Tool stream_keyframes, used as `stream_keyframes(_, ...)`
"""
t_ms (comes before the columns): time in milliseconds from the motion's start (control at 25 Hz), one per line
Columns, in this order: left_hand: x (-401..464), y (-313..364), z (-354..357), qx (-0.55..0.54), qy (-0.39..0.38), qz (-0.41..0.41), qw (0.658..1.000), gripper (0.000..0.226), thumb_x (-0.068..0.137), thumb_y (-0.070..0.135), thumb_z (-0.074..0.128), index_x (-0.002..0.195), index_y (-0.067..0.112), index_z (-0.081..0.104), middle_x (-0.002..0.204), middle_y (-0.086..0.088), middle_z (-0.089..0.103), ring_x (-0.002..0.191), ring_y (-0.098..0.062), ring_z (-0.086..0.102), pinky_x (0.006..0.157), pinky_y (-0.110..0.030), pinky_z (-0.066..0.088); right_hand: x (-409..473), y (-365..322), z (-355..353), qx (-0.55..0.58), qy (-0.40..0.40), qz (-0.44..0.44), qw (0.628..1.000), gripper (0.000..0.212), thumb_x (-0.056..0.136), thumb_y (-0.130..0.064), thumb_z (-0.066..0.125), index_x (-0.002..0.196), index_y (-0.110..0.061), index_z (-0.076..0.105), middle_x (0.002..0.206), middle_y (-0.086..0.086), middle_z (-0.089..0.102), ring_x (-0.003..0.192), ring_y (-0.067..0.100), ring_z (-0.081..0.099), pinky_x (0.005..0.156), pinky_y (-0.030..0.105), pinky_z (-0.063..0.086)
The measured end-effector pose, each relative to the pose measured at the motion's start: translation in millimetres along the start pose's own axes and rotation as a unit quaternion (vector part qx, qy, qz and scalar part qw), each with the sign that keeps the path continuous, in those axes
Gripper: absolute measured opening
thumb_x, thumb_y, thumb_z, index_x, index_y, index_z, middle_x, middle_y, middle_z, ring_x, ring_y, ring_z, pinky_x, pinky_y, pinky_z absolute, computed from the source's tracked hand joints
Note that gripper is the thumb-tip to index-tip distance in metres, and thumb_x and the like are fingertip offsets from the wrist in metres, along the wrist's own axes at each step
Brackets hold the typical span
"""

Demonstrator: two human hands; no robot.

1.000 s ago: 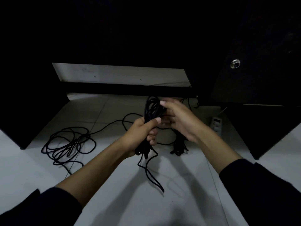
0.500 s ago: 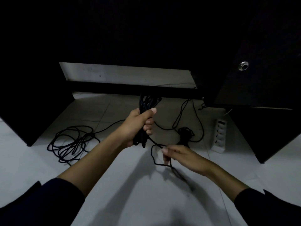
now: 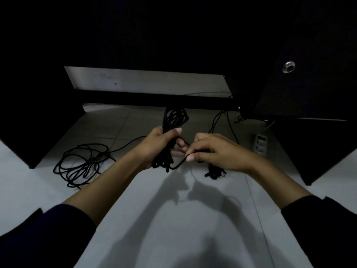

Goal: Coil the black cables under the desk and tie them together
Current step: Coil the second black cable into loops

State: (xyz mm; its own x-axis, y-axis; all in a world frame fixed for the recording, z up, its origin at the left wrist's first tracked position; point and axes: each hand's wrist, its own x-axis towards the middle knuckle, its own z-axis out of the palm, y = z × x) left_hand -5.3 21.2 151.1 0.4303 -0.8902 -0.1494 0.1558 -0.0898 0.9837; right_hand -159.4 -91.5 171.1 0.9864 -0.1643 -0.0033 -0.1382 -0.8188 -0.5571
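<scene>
My left hand [image 3: 160,144] grips a coiled bundle of black cable [image 3: 174,118] upright above the floor; loops stick out above the fist and below it. My right hand [image 3: 214,149] pinches the loose cable end [image 3: 178,165], which curves from the bottom of the bundle to my fingertips. A second loose tangle of black cable [image 3: 83,163] lies on the floor at the left, with one strand running toward the bundle. A small dark cable clump [image 3: 215,172] lies on the floor under my right wrist.
A white power strip [image 3: 260,144] lies on the floor at the right beside the dark desk side panel [image 3: 318,147]. Thin cables [image 3: 222,120] hang from the desk's rear bar [image 3: 154,98]. Another dark panel [image 3: 29,132] stands at the left.
My right hand went down to the floor, picked up the trailing cable end, and has now risen with it back beside the bundle. My left hand kept hold of the coil.
</scene>
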Motion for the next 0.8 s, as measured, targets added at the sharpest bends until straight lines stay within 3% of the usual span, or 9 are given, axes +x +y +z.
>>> stream_keyframes(120, 1.6, 0.0, 2.5, 0.09, -0.002, 0.021, 0.996, 0.025, 0.096, 0.026, 0.054, 0.092, 0.001, 0.058, 0.077, -0.013, 0.062, 0.063, -0.018, 0.062, 0.057, -0.027, 0.05, 7.6, -16.1, 7.6, 0.002, 0.023, -0.005, 1.0, 0.017, 0.081, -0.038, 0.073, 0.091, -0.026, 0.065, 0.083, -0.008, 0.058, 0.078, 0.001, 0.055, 0.067, 0.015, 0.041)
stream_keyframes(200, -1.2, 0.1, 7.2, 0.135, -0.036, 0.035, 0.99, 0.024, 0.097, 0.021, 0.051, 0.09, 0.001, 0.061, 0.078, -0.015, 0.062, 0.064, -0.019, 0.06, 0.059, -0.028, 0.05, 9.8, -20.2, 6.0, 0.017, 0.085, 0.04, 0.995, 0.044, 0.068, -0.044, 0.082, 0.089, -0.023, 0.05, 0.075, -0.005, 0.063, 0.068, 0.003, 0.058, 0.062, 0.023, 0.045)
stream_keyframes(320, -7.2, -0.4, 14.4, 0.111, -0.06, 0.019, 0.992, 0.02, 0.099, 0.019, 0.049, 0.091, 0.004, 0.06, 0.076, -0.015, 0.064, 0.063, -0.027, 0.062, 0.062, -0.036, 0.055, 10.2, -22.8, 6.4, -0.065, 0.127, 0.099, 0.985, 0.07, 0.053, -0.059, 0.084, 0.091, -0.025, 0.035, 0.073, -0.006, 0.061, 0.066, 0.01, 0.059, 0.057, 0.034, 0.048)
stream_keyframes(440, -12.7, 1.2, 17.2, 0.108, -0.071, 0.004, 0.992, 0.014, 0.099, 0.017, 0.049, 0.095, 0.004, 0.055, 0.061, -0.009, 0.06, 0.048, -0.021, 0.058, 0.043, -0.024, 0.05, 7.8, -23.9, 10.1, -0.154, 0.136, 0.132, 0.97, 0.083, 0.05, -0.073, 0.076, 0.098, -0.026, 0.026, 0.075, -0.011, 0.054, 0.063, 0.006, 0.051, 0.052, 0.03, 0.036)
stream_keyframes(520, -12.9, 2.2, 17.3, 0.138, -0.075, 0.013, 0.988, 0.012, 0.099, 0.017, 0.05, 0.096, 0.006, 0.053, 0.055, -0.007, 0.056, 0.044, -0.019, 0.054, 0.039, -0.022, 0.046, 6.3, -24.4, 11.3, -0.173, 0.141, 0.133, 0.966, 0.086, 0.05, -0.079, 0.071, 0.099, -0.026, 0.025, 0.072, -0.013, 0.049, 0.059, 0.003, 0.045, 0.054, 0.03, 0.033)
stream_keyframes(640, -9.3, 0.7, 15.7, 0.161, -0.075, 0.032, 0.984, 0.009, 0.098, 0.017, 0.052, 0.097, 0.009, 0.055, 0.054, -0.004, 0.051, 0.045, -0.015, 0.05, 0.044, -0.025, 0.048, 5.5, -22.4, 7.0, -0.138, 0.132, 0.114, 0.975, 0.08, 0.055, -0.082, 0.066, 0.099, -0.028, 0.027, 0.072, -0.011, 0.054, 0.06, 0.004, 0.051, 0.054, 0.029, 0.036)
stream_keyframes(720, -6.2, -1.0, 12.5, 0.138, -0.074, 0.016, 0.988, 0.015, 0.097, 0.02, 0.054, 0.104, 0.007, 0.056, 0.052, 0.001, 0.045, 0.043, -0.012, 0.045, 0.046, -0.027, 0.047, 2.4, -15.2, 0.7, -0.106, 0.113, 0.113, 0.982, 0.069, 0.061, -0.079, 0.064, 0.098, -0.029, 0.034, 0.072, -0.01, 0.057, 0.062, 0.003, 0.054, 0.053, 0.027, 0.036)
stream_keyframes(800, -7.0, 0.8, 8.6, 0.086, -0.072, -0.017, 0.994, 0.015, 0.096, 0.023, 0.056, 0.101, 0.009, 0.056, 0.051, 0.004, 0.036, 0.039, -0.009, 0.037, 0.045, -0.025, 0.042, -3.6, -4.3, -5.2, -0.148, 0.091, 0.112, 0.978, 0.053, 0.067, -0.075, 0.063, 0.093, -0.033, 0.044, 0.073, -0.012, 0.058, 0.065, 0.001, 0.053, 0.055, 0.026, 0.037)
